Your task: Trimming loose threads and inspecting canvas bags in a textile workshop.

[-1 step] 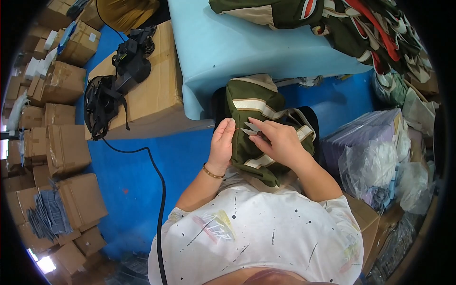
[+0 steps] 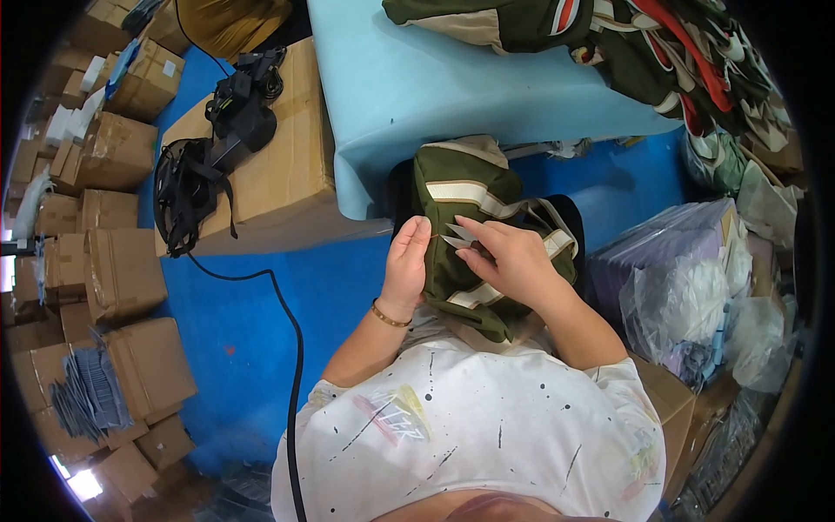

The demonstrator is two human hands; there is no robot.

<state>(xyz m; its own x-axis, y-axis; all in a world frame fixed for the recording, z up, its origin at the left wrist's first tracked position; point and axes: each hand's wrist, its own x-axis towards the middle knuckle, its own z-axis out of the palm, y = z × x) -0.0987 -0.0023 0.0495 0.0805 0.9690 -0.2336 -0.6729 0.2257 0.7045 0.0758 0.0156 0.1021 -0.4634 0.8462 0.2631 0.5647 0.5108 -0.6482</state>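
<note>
An olive-green bag (image 2: 470,165) with cream and tan stripes lies in my lap below the table edge. My left hand (image 2: 406,261) is closed at the bag's left side, thumb and finger pinched on what looks like a thin thread (image 2: 434,237). In my right hand (image 2: 509,265) are small metal thread snips (image 2: 459,233), held with their blades apart and pointing left toward that thread, over the green fabric.
A light blue covered table (image 2: 391,87) holds more green, cream and red bags (image 2: 531,26). Black headgear (image 2: 187,183) with a cable sits on a cardboard box (image 2: 300,130). Stacked cartons (image 2: 122,270) line the left; plastic-wrapped bundles (image 2: 661,278) are at right, over blue flooring (image 2: 235,365).
</note>
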